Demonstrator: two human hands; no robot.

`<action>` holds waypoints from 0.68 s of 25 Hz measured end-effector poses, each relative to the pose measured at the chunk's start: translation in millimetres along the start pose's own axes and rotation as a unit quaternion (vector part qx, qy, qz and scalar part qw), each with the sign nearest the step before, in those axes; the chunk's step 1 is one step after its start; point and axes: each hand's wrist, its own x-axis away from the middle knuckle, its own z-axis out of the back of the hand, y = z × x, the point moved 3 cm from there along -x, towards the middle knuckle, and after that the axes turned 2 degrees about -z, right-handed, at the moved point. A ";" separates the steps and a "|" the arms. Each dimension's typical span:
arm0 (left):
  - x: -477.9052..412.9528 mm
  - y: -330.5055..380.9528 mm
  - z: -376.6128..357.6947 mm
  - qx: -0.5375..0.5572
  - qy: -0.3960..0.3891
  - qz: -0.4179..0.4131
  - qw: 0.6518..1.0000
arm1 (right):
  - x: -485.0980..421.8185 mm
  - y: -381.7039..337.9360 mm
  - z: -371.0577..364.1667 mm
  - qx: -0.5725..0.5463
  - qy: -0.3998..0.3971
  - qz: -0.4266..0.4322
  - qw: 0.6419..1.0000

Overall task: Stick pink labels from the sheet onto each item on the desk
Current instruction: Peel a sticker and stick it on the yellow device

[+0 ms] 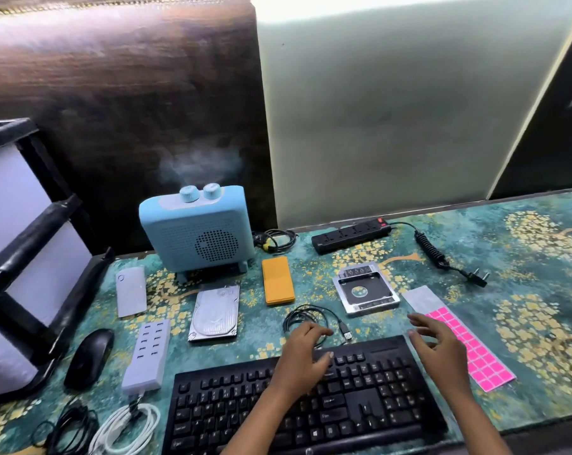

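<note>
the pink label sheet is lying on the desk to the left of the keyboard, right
Not quite. The head view shows the pink label sheet lying on the desk to the right of the keyboard, not the left.

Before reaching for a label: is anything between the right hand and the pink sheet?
Nothing visible stands in the way. The right hand, fingers spread and holding nothing, is over the right end of the keyboard, and in this view it overlaps the near-left edge of the pink label sheet. The sheet lies flat with nothing on it.

No legible text; keyboard key legends too blurred.
</note>
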 end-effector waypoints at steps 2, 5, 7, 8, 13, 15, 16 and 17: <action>-21.1 6.3 -3.0 -0.008 0.007 -0.008 1.000 | -25.4 17.8 7.4 0.099 -0.017 -0.031 0.994; -49.6 17.3 -13.3 -0.008 0.012 -0.015 1.000 | -57.6 52.5 21.0 0.236 -0.032 -0.101 0.966; -64.0 19.0 -22.0 -0.004 0.013 -0.015 1.000 | -70.2 69.9 26.4 0.285 -0.032 -0.130 0.949; -71.3 19.0 -27.8 0.002 0.016 -0.012 1.000 | -75.3 77.3 28.9 0.289 -0.029 -0.143 0.946; -93.4 24.1 -56.1 0.040 0.001 0.007 0.999 | -95.3 98.0 39.8 0.209 -0.023 -0.209 0.955; -104.5 33.0 -65.5 0.024 -0.023 -0.003 0.999 | -101.5 99.0 46.5 0.156 -0.029 -0.217 0.963; -111.8 39.0 -68.8 0.023 -0.031 -0.003 0.999 | -104.8 95.3 50.9 0.120 -0.034 -0.216 0.968; -120.2 45.9 -71.8 0.037 -0.038 0.005 0.999 | -108.1 89.1 55.0 0.065 -0.045 -0.215 0.973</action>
